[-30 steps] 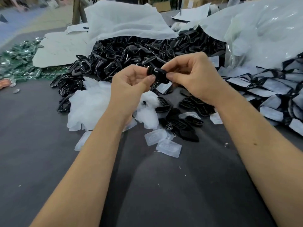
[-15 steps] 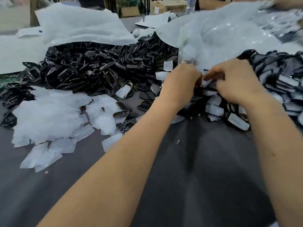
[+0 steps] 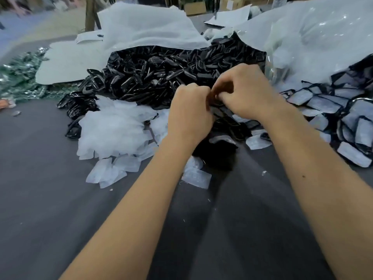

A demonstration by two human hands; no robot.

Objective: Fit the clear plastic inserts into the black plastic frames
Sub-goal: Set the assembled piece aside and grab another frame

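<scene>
My left hand (image 3: 189,114) and my right hand (image 3: 244,93) meet over the middle of the table, fingers curled. Between their fingertips they pinch a small black frame (image 3: 217,103), mostly hidden by the fingers. Behind them a big heap of empty black frames (image 3: 161,75) spills from under a white sheet. A pile of clear inserts (image 3: 113,128) lies left of my left hand, with loose ones (image 3: 196,177) under my left wrist. Frames with inserts fitted (image 3: 333,110) are heaped at the right.
A crumpled clear plastic bag (image 3: 302,37) covers the back right. The white sheet (image 3: 145,31) drapes over the frame heap. Shiny green parts (image 3: 18,77) lie at the far left. Grey table surface (image 3: 50,199) stretches toward me.
Both hands have come back from the fitted pile at the right to the middle of the table. The view has swung left with them.
</scene>
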